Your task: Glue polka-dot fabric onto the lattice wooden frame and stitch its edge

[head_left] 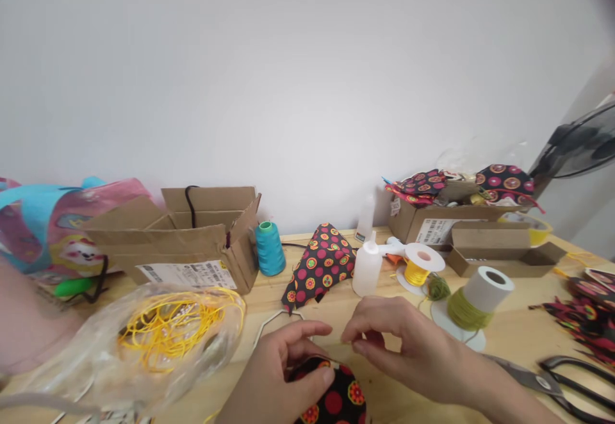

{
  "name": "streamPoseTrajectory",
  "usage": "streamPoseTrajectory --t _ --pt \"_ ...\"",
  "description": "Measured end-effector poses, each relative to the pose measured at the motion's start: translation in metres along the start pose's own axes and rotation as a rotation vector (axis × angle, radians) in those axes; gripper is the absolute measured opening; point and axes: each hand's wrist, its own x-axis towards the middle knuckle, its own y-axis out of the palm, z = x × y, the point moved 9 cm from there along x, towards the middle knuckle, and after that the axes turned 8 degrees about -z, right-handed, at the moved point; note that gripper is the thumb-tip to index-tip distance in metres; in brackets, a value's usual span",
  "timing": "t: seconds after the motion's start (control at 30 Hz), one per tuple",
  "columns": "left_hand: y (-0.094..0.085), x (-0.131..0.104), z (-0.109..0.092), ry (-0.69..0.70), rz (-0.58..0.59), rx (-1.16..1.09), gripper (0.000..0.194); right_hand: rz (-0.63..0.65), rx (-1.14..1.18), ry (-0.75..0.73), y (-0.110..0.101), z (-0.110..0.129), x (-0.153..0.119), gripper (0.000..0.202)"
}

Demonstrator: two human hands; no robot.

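My left hand (288, 366) is closed around a black patterned fabric piece (333, 401) with red dots and flower motifs, its thumb lying across the front. The lower part of that piece runs out of view. Just right of its top edge is my right hand (403, 341), fingers curled in toward the thumb as in a pinch. Anything between those fingertips is too small to make out. Beyond the hands, a folded cloth of similar pattern (321, 267) lies beside a white squeeze bottle (368, 269).
At left are an open cardboard box (187, 244), a plastic bag of yellow cord (177, 328) and a blue thread cone (270, 249). Rightward stand a yellow cord spool (416, 273), a green cord spool (468, 309), black-handled scissors (552, 382) and a filled box (423, 222).
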Motion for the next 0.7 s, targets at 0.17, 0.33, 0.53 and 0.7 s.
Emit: streamPoseTrajectory --t 0.17,0.33,0.53,0.7 --pt "0.006 -0.002 -0.002 0.000 0.025 -0.001 0.031 -0.051 0.126 -0.015 0.001 0.007 0.000 0.023" --pt "0.011 -0.003 0.000 -0.028 0.045 -0.022 0.028 -0.080 0.143 -0.002 0.006 0.004 0.002 0.020" --pt "0.017 -0.003 0.002 -0.008 0.124 -0.025 0.028 -0.111 0.113 -0.017 0.008 0.001 0.002 0.020" --pt "0.018 -0.003 0.003 0.004 0.149 -0.049 0.028 -0.069 0.098 -0.008 0.013 -0.002 0.000 0.016"
